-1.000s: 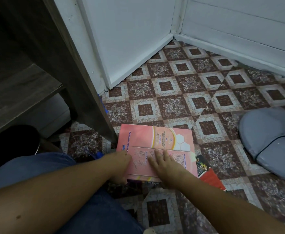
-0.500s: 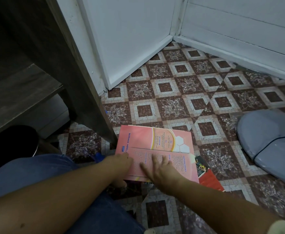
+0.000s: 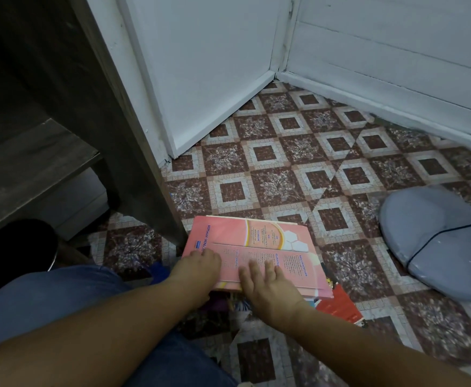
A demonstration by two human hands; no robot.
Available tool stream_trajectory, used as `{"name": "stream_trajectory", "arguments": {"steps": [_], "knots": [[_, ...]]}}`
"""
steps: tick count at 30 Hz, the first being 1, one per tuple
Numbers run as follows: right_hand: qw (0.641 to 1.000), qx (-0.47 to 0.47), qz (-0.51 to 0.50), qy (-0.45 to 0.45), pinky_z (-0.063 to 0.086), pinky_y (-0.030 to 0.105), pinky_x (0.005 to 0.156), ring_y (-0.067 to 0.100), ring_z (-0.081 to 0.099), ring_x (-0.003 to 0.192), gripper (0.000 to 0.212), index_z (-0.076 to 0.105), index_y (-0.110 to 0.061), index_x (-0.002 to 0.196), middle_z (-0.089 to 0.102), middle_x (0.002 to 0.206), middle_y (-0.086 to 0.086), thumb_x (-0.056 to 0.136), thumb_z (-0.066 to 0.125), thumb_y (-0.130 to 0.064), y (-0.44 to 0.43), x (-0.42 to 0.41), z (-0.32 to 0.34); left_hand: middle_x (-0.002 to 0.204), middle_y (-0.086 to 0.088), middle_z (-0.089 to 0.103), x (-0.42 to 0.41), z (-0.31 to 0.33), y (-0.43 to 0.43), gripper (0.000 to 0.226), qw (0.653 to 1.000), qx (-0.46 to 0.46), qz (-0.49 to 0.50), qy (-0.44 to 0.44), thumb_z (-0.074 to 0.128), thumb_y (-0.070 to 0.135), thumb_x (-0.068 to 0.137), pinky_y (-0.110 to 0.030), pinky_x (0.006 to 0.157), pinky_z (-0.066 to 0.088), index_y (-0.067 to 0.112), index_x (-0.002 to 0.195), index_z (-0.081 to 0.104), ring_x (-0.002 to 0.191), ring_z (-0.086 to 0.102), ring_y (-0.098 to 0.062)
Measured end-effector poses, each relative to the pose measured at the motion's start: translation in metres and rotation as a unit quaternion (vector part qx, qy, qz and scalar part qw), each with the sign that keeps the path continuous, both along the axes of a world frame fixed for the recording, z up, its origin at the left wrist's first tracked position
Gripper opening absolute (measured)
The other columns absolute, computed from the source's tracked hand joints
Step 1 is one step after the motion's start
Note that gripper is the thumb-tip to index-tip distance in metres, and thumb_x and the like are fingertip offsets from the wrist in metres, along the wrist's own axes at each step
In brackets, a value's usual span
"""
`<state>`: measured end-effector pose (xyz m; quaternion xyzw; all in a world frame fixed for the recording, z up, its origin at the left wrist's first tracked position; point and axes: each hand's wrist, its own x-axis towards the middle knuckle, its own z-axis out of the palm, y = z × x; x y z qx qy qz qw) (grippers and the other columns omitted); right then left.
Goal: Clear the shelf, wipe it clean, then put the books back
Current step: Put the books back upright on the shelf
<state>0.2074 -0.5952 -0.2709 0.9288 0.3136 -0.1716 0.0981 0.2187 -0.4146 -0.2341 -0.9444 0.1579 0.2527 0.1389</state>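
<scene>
The pink books lay in a flat stack on the tiled floor, just right of the foot of the shelf's dark side panel, their far left corner nearly touching it. Your right hand rested on the top cover with its fingers straight and spread, pressing down near the near edge. Your left hand sat at the near left corner with its fingers curled over the stack's edge, gripping it; the thumb was hidden underneath.

A red book poked out from under the stack's near right corner, and more coloured covers showed at the near edge, too covered to make out. Beyond the stack the floor ran bare to the corner of the white walls. To the right, a grey cushion lay near the stack but apart from it, cut off by the frame.

To the left, the shelf board showed bare wood, its inner end lost in shadow. Below it a round black thing was too dark to identify. Your knee in blue jeans filled the near left.
</scene>
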Motion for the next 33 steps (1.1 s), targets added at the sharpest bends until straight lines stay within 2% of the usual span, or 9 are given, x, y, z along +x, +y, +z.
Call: {"name": "stream_trajectory", "arguments": {"steps": [2, 6, 9, 12, 15, 18, 21, 26, 33], "knots": [[0.999, -0.002, 0.025, -0.045, 0.058, 0.051, 0.061, 0.050, 0.066, 0.080, 0.052, 0.051, 0.002, 0.122, 0.067, 0.107, 0.028, 0.079, 0.049, -0.028, -0.003, 0.003, 0.004, 0.125, -0.015, 0.047, 0.003, 0.003, -0.001, 0.042, 0.999, 0.015, -0.005, -0.035, 0.052, 0.008, 0.091, -0.041, 0.085, 0.048, 0.003, 0.130, 0.037, 0.112, 0.051, -0.032], [0.982, 0.071, 0.074, -0.156, 0.051, 0.037, 0.046, 0.034, 0.060, 0.058, 0.043, 0.043, -0.002, 0.113, 0.066, 0.087, 0.017, 0.074, 0.034, -0.018, -0.004, 0.018, 0.019, 0.126, -0.015, 0.050, 0.017, 0.015, 0.007, 0.035, 0.997, 0.001, -0.034, -0.075, 0.036, 0.003, 0.096, -0.042, 0.089, 0.047, 0.003, 0.131, 0.039, 0.115, 0.053, -0.032], [0.970, 0.081, 0.091, -0.211, 0.041, 0.029, 0.043, 0.026, 0.055, 0.047, 0.043, 0.043, -0.007, 0.107, 0.061, 0.070, 0.006, 0.068, 0.051, -0.023, -0.004, 0.032, 0.045, 0.127, -0.011, 0.053, 0.028, 0.037, 0.015, 0.031, 0.995, -0.030, -0.037, -0.083, 0.039, 0.004, 0.095, -0.040, 0.087, 0.046, 0.009, 0.125, 0.044, 0.116, 0.053, -0.032], [0.958, 0.087, 0.103, -0.251, 0.040, 0.029, 0.048, 0.024, 0.053, 0.044, 0.059, 0.043, -0.010, 0.100, 0.058, 0.063, 0.003, 0.056, 0.078, -0.029, -0.004, 0.040, 0.069, 0.125, -0.008, 0.056, 0.030, 0.064, 0.021, 0.036, 0.991, -0.027, -0.061, -0.112, 0.045, 0.003, 0.094, -0.038, 0.084, 0.046, 0.011, 0.129, 0.046, 0.112, 0.055, -0.030], [0.956, 0.077, 0.098, -0.266, 0.037, 0.028, 0.049, 0.022, 0.051, 0.041, 0.063, 0.044, -0.012, 0.092, 0.057, 0.057, 0.001, 0.049, 0.084, -0.034, -0.002, 0.046, 0.093, 0.124, -0.005, 0.059, 0.030, 0.085, 0.031, 0.039, 0.987, -0.024, -0.085, -0.137, 0.046, 0.008, 0.094, -0.036, 0.082, 0.047, 0.015, 0.132, 0.045, 0.107, 0.059, -0.028], [0.964, 0.058, 0.107, -0.235, 0.034, 0.028, 0.053, 0.021, 0.057, 0.048, 0.040, 0.054, -0.017, 0.085, 0.062, 0.064, -0.001, 0.061, 0.079, -0.037, 0.006, 0.048, 0.126, 0.115, -0.001, 0.064, 0.029, 0.108, 0.045, 0.034, 0.986, -0.077, -0.057, -0.133, 0.048, 0.018, 0.093, -0.035, 0.079, 0.048, 0.024, 0.125, 0.052, 0.100, 0.063, -0.026], [0.969, 0.051, 0.098, -0.221, 0.040, 0.032, 0.065, 0.023, 0.063, 0.073, 0.026, 0.050, -0.020, 0.100, 0.064, 0.089, -0.001, 0.088, 0.054, -0.043, 0.014, 0.052, 0.168, 0.106, 0.001, 0.066, 0.028, 0.137, 0.056, 0.019, 0.981, -0.139, -0.037, -0.133, 0.047, 0.028, 0.092, -0.035, 0.078, 0.051, 0.027, 0.108, 0.059, 0.095, 0.063, -0.024], [0.963, 0.073, 0.095, -0.241, 0.039, 0.027, 0.056, 0.020, 0.049, 0.065, 0.022, 0.047, -0.025, 0.101, 0.063, 0.087, -0.003, 0.089, 0.051, -0.042, 0.037, 0.054, 0.246, 0.094, -0.003, 0.065, 0.011, 0.202, 0.077, 0.007, 0.973, -0.161, -0.037, -0.160, 0.049, 0.025, 0.090, -0.036, 0.072, 0.051, 0.024, 0.092, 0.055, 0.084, 0.060, -0.023], [0.944, 0.120, 0.182, -0.248, 0.036, 0.023, 0.050, 0.015, 0.053, 0.067, 0.027, 0.048, -0.026, 0.111, 0.052, 0.078, -0.005, 0.092, 0.052, -0.045, 0.106, 0.036, 0.292, 0.092, 0.003, 0.066, -0.040, 0.268, 0.143, 0.003, 0.978, -0.127, 0.029, -0.165, 0.056, 0.027, 0.089, -0.035, 0.073, 0.052, 0.026, 0.089, 0.059, 0.084, 0.061, -0.017]]}}
